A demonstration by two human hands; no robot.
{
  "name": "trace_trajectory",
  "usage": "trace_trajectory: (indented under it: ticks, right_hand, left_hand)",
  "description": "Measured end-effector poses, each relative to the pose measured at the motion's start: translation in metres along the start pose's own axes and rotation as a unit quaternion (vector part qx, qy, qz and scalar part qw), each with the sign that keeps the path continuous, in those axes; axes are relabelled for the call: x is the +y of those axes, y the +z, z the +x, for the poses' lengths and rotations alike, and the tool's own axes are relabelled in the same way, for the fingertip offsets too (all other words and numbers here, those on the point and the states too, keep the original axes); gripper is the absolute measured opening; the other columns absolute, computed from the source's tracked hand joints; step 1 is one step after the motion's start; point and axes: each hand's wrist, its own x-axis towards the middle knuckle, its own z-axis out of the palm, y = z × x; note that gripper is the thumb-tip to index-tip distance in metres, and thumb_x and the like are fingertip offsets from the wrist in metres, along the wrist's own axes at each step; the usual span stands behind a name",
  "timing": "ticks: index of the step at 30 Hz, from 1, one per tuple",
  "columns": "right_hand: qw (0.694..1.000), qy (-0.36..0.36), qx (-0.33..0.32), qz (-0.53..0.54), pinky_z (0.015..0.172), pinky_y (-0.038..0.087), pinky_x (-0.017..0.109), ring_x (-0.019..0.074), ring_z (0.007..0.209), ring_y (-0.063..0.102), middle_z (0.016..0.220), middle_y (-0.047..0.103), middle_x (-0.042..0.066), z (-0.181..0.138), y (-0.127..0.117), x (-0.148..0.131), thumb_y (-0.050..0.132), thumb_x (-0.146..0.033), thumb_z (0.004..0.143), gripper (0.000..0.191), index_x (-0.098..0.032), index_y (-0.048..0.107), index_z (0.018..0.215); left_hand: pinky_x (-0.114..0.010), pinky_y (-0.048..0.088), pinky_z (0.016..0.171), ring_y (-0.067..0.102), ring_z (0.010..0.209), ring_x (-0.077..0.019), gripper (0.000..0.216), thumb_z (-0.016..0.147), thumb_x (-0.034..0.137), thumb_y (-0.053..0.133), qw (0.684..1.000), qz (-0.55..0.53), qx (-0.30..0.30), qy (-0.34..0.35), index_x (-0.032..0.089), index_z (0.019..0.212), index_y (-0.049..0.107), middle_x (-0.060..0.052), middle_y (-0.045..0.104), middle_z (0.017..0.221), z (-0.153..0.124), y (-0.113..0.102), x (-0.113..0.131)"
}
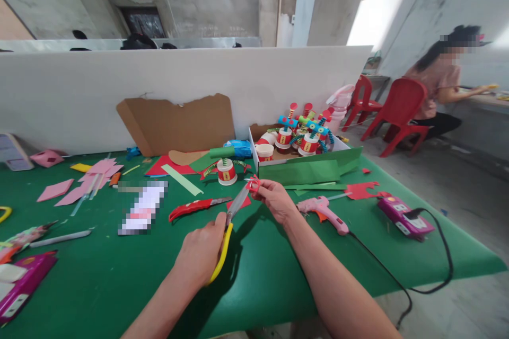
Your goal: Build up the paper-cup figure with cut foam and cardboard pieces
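Fingers of the right hand (274, 198) are being pinched around a small red paper piece (253, 185); yellow-handled scissors (237, 204) are being gripped by the left hand (202, 249), blades at the paper. Both are being held above the green desk (119, 275), inward from its near edge.

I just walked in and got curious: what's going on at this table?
Someone's left hand holds yellow-handled scissors, their blades reaching a small piece of red paper pinched in the right hand. Just beyond on the green table stands a red-and-white cup figure. Similar figures stand in an open box, and a pink glue gun lies to the right.
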Motion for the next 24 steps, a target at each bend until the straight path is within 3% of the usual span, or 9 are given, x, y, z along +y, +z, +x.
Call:
trace_trajectory:
  ticks: [8, 24]
  right_hand:
    - [1.000, 0.004, -0.008, -0.010, 0.066, 0.045, 0.025, 0.0084, 0.058, 0.054, 0.066, 0.067, -0.001, -0.0015, 0.0009, -0.0010, 0.084, -0.040, 0.049, 0.029, -0.018, 0.071, 0.063]
    - [1.000, 0.002, -0.014, -0.021, 0.067, 0.046, 0.025, 0.0092, 0.058, 0.056, 0.066, 0.067, 0.000, 0.0006, -0.0015, 0.0022, 0.082, -0.037, 0.050, 0.027, -0.018, 0.070, 0.064]
  left_hand:
    - [-0.038, 0.050, 0.068, 0.068, 0.085, -0.0292, 0.028, 0.090, 0.015, 0.034, 1.000, -0.003, 0.021, 0.005, 0.016, 0.116, 0.041, -0.013, 0.065, 0.096, 0.0036, 0.0039, -0.0009]
    - [-0.033, 0.049, 0.070, 0.068, 0.088, -0.0265, 0.028, 0.089, 0.012, 0.035, 1.000, -0.006, -0.001, -0.002, 0.016, 0.115, 0.040, -0.014, 0.066, 0.097, 0.0004, -0.0003, 0.0011]
